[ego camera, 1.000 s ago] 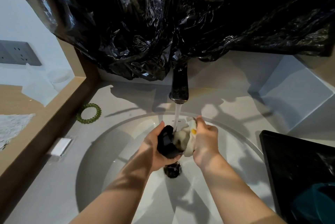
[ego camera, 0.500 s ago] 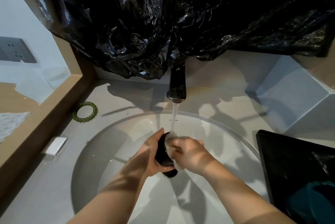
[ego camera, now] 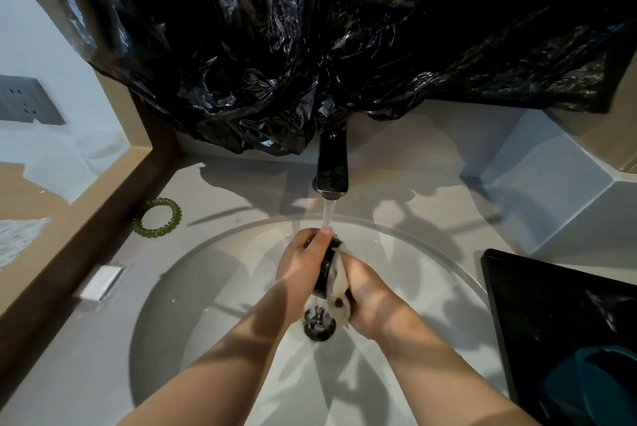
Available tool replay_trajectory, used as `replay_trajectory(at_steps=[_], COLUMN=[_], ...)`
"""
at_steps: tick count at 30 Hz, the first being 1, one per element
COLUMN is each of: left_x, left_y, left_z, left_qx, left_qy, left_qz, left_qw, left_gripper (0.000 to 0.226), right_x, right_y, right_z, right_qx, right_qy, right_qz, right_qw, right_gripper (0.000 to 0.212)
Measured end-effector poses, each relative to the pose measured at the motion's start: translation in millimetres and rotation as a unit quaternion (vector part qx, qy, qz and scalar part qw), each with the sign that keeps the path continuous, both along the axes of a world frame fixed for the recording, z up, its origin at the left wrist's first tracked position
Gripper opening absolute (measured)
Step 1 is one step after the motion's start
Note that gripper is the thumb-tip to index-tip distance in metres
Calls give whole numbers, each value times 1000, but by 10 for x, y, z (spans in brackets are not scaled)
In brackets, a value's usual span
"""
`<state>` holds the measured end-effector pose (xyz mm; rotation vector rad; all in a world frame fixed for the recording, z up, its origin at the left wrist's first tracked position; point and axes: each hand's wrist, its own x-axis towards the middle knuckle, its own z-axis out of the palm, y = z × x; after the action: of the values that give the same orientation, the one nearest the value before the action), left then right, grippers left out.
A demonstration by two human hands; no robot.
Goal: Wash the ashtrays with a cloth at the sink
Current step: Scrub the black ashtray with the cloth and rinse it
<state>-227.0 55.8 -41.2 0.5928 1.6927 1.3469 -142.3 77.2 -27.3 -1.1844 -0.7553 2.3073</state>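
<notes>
Left hand (ego camera: 303, 265) grips the ashtray (ego camera: 325, 270) under the stream — right hand (ego camera: 367, 291), clutching the cloth (ego camera: 339, 294), should scrub every groove.

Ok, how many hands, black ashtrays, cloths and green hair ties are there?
Hands: 2, left hand, right hand
Black ashtrays: 1, the black ashtray
Cloths: 1, the cloth
Green hair ties: 1, the green hair tie
Total: 5

Black ashtray (ego camera: 323, 270), off-white cloth (ego camera: 339, 288) with a dark spot, white sink (ego camera: 193, 288), pale grey counter (ego camera: 396, 181), green coiled hair tie (ego camera: 158, 218), glossy black plastic sheet (ego camera: 310, 29), dark faucet (ego camera: 332, 167), teal bowl (ego camera: 596, 387)
</notes>
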Motion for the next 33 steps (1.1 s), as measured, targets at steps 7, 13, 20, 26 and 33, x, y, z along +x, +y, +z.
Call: replay_trajectory(at_steps=[7, 13, 20, 26, 33], left_x=[-38, -26, -91, -249, -369], left_y=[-79, -51, -78, -194, -263], left_z=[206, 104, 85, 178, 302], left_qx=[-175, -85, -7, -37, -70], left_qy=[-274, 48, 233, 174, 411], left_qz=[-22, -9, -81, -59, -156], left_qw=[945, 995, 969, 982, 896], left_gripper=[39, 28, 22, 19, 30], right_x=[65, 27, 15, 233, 244], right_y=[14, -120, -142, -33, -17], right_z=[-209, -101, 59, 118, 260], right_qx=[520, 238, 66, 44, 146], right_qy=[-396, -159, -57, -159, -188], right_qz=[166, 84, -19, -28, -73], right_qw=[739, 954, 996, 986, 969], right_gripper=[16, 28, 39, 20, 32])
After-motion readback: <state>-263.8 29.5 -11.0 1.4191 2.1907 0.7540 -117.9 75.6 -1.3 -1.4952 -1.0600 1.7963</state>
